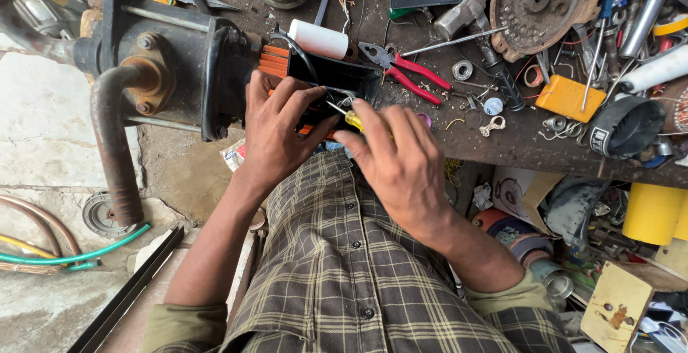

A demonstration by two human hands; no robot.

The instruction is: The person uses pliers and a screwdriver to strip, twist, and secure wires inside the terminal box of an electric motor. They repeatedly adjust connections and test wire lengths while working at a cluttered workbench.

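gripping yellow-handled screwdriver (350, 118) in your right hand (401, 163), tip inside black terminal box (335, 80) on dark motor (168, 63) at bench (494, 145) edge. your left hand (276, 134) closed over box's near wall at 9 o'clock of right hand. red pliers (405, 70) at 1 o'clock of box, white cylinder (319, 39) at 12.
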